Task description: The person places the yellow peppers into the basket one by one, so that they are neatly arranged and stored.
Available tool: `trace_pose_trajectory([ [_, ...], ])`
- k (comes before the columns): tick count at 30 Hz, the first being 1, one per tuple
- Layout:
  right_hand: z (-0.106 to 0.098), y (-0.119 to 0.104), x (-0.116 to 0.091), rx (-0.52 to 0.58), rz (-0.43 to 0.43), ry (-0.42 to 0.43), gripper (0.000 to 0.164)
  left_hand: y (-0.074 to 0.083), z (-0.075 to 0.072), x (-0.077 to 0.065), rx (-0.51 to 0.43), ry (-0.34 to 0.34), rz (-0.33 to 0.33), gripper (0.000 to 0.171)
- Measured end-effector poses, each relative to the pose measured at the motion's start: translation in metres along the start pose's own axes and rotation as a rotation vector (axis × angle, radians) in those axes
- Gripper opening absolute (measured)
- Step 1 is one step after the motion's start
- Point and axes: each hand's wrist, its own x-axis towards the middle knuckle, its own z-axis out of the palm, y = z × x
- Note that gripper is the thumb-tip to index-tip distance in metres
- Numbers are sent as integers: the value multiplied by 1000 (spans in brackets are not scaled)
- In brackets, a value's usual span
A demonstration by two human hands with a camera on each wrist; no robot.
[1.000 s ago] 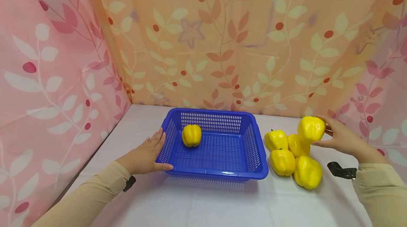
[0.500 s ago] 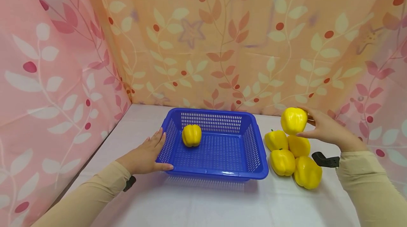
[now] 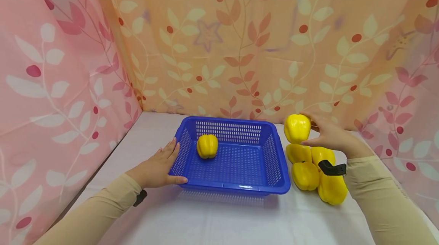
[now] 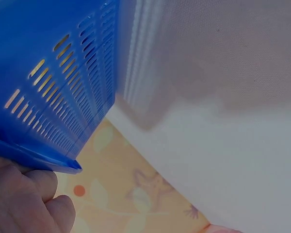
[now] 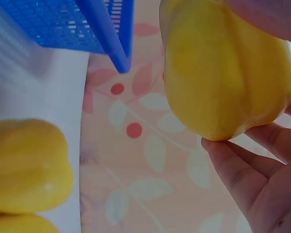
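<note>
My right hand (image 3: 330,137) holds a yellow bell pepper (image 3: 297,128) up over a group of others, fingers and thumb around it. In the right wrist view the fingertips press the lower end of this pepper (image 5: 228,82). My left hand (image 3: 158,167) rests on the near left corner of a blue plastic basket (image 3: 223,188), fingers straight along the left rim and thumb on the front rim. The left wrist view shows the slotted side wall of the basket (image 4: 63,82) beside the fingers. One yellow bell pepper (image 3: 207,146) stands inside the basket, toward its left.
Several yellow bell peppers (image 3: 305,175) sit close together on the white tablecloth (image 3: 205,222), just right of the basket. My right wrist strap (image 3: 332,168) overlaps some of them in the head view. A leaf-patterned curtain (image 3: 240,47) hangs behind and at both sides.
My right hand has carried the held pepper leftward and slightly upward, from the right side of the group toward the basket's right rim. The left hand and basket have stayed still.
</note>
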Motion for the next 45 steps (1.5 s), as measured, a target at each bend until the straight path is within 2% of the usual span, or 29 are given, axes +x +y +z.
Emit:
trace_pose_trajectory([
  [6, 12, -7, 13, 12, -55, -3, 91, 0, 0, 1, 2, 2, 3, 119],
  [19, 34, -27, 34, 48, -81, -82, 92, 1, -1, -1, -1, 9, 13, 119],
  [29, 49, -41, 50, 65, -170, -107, 85, -1, 2, 0, -2, 4, 7, 119],
  [37, 59, -55, 61, 105, -173, -162, 86, 1, -1, -1, -17, -6, 3, 118],
  [41, 65, -60, 65, 83, -189, -155, 87, 2, -1, -1, -18, -9, 0, 118],
  [45, 71, -65, 69, 50, -169, -163, 89, 2, -2, -1, -19, -8, 1, 118],
])
